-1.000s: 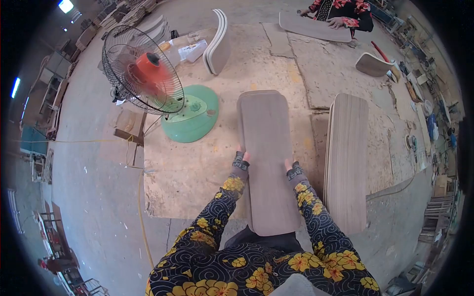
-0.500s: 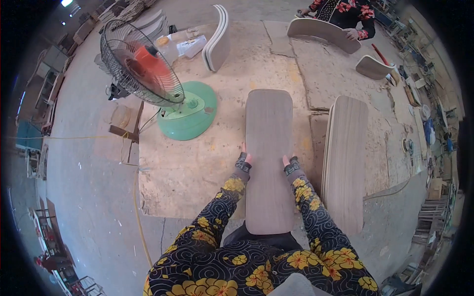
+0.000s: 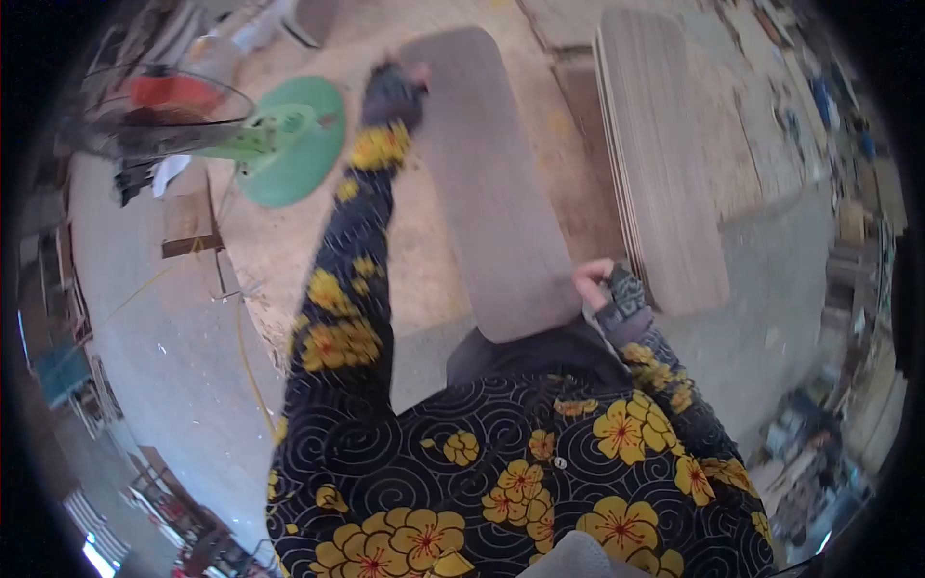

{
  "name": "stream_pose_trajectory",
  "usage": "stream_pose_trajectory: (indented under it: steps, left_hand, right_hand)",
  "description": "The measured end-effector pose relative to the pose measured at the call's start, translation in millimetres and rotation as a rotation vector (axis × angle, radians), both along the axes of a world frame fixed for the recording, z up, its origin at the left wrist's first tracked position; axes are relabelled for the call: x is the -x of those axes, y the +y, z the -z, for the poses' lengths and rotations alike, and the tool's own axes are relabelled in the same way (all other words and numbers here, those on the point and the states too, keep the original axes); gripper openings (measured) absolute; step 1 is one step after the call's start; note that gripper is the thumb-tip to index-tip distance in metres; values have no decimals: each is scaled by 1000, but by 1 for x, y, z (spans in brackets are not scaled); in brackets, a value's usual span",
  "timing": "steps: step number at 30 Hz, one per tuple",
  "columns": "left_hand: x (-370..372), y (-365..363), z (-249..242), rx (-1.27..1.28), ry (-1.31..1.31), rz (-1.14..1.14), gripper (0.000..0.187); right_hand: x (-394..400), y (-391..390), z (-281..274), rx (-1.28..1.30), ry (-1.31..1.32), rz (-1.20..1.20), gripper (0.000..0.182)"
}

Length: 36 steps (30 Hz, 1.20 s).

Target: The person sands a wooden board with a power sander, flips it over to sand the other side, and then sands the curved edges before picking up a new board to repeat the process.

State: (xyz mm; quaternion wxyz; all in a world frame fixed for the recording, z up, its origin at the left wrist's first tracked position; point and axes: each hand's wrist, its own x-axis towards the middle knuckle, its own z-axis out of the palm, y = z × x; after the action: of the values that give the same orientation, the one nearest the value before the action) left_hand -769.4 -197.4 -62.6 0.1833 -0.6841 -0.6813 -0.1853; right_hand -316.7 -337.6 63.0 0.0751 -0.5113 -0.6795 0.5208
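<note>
A long wooden board (image 3: 489, 183) with rounded corners and a brown-grey grain lies in front of me, tilted, its far end toward the left. My left hand (image 3: 395, 96), in a dark fingerless glove and somewhat blurred, grips the board's left edge near the far end. At the near right corner, my right hand (image 3: 604, 289) has its fingers curled against the edge, also gloved with bare fingertips. The near end of the board reaches to my lap. To the right is a stack of similar boards (image 3: 665, 164), their layered edges showing on the left side.
A fan with a green base (image 3: 294, 144) stands on the worn wooden worktable (image 3: 385, 241) at the left. A yellow cord (image 3: 252, 366) runs along the concrete floor (image 3: 164, 356). More curved boards (image 3: 306, 21) show at the top edge.
The view has tipped downward. The board has turned, its far end swinging left. My left hand has moved to its far end, and my right hand has slid to the near right corner.
</note>
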Motion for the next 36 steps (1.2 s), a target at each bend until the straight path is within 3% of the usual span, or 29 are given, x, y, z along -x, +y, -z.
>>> stream_pose_trajectory:
  steps: [1,3,6,7,8,9,10,14,18,24,34,36]
  left_hand:
    - [-15,10,-55,-102,-106,119,48]
    - [7,66,-39,75,-318,-126,53]
    - [-11,99,-87,561,-181,-332,66]
    - [-10,104,-83,531,-230,-296,66]
    - [-5,108,-73,501,-274,-261,66]
    - [0,115,-67,470,-315,-223,67]
    - [2,129,-68,665,-278,-245,74]
    - [-8,131,-73,829,-495,-311,83]
    - [-14,133,-91,921,-304,-307,82]
    - [-15,131,-105,988,-320,-299,92]
    - [-17,118,-123,965,-330,-386,98]
    - [-16,117,-126,961,-342,-412,99]
  right_hand:
    - [-8,-12,-7,140,7,-61,31]
    - [-18,-35,-14,396,56,-179,30]
    - [-21,-72,20,333,-24,0,38]
    - [-19,-77,26,289,-62,51,39]
    - [-5,-55,5,573,-127,63,36]
    - [2,-49,5,616,-120,91,37]
    - [5,-49,10,640,-89,131,38]
    - [16,-60,47,869,227,496,42]
    - [37,-77,84,1161,714,989,46]
    - [64,-83,110,1257,979,1227,53]
    - [70,-78,129,1259,1111,1293,64]
    - [67,-72,134,1305,1089,1219,68]
